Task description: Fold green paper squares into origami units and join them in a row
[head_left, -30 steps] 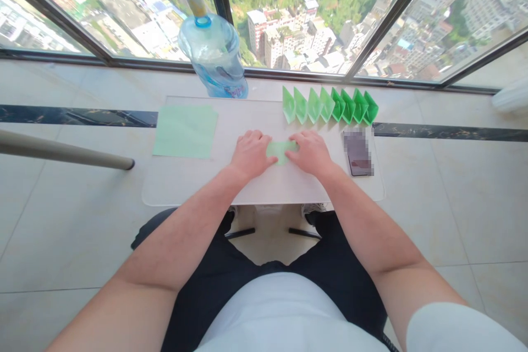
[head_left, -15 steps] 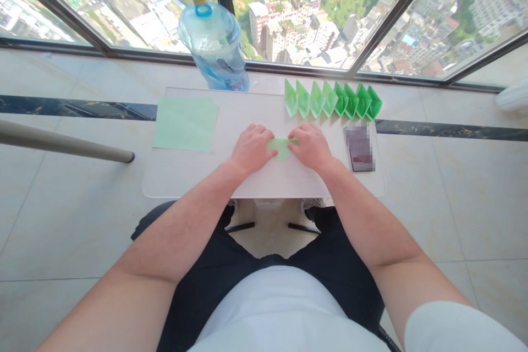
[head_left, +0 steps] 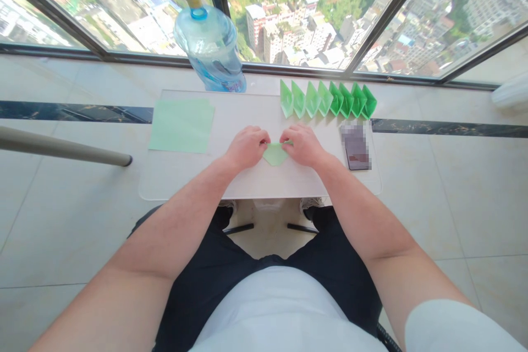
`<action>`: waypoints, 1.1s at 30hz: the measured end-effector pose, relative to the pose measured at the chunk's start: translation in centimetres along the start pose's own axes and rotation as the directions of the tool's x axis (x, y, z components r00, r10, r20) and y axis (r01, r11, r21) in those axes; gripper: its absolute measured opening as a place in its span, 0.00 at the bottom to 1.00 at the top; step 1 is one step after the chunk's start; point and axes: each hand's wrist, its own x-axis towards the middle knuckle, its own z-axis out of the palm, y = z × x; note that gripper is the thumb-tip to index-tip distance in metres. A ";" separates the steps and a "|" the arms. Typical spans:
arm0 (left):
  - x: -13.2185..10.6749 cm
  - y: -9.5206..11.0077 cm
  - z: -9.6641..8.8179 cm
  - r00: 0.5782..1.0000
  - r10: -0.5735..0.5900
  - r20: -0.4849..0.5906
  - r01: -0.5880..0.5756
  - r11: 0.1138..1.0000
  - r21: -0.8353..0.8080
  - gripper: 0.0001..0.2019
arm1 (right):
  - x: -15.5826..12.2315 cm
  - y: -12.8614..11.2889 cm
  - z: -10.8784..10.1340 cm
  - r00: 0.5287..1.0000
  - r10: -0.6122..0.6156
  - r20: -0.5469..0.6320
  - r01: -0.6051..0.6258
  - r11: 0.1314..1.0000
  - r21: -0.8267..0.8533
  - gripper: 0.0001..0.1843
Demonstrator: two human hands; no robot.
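Observation:
A small folded piece of light green paper [head_left: 275, 155] lies at the middle of the white table [head_left: 247, 184], its lower edge coming to a blunt point. My left hand [head_left: 248, 146] pinches its upper left corner between thumb and fingers. At the upper right corner, my right hand [head_left: 303, 144] grips the paper the same way. The fingers partly cover both ends of the top edge. Behind my right hand stands a row of several folded paper boats [head_left: 312, 99], pale green at the left and deeper green at the right.
Flat light green sheets [head_left: 181, 126] lie stacked on the table's left. A phone [head_left: 357, 148], partly pixelated, rests at the right. Beyond the table stands a large water bottle [head_left: 210, 47] by the window. A grey pole [head_left: 66, 146] reaches in from the left.
The paper's lower edge now shows a clearer pointed shape. Both hands have shifted slightly, with their fingers curled more tightly at its top corners. The whole view has moved a little.

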 end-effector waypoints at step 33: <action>-3.7 1.5 0.8 0.974 0.229 -0.002 -0.219 0.936 0.277 0.16 | -4.6 1.8 0.0 0.982 -0.163 -0.096 0.125 0.939 -0.320 0.15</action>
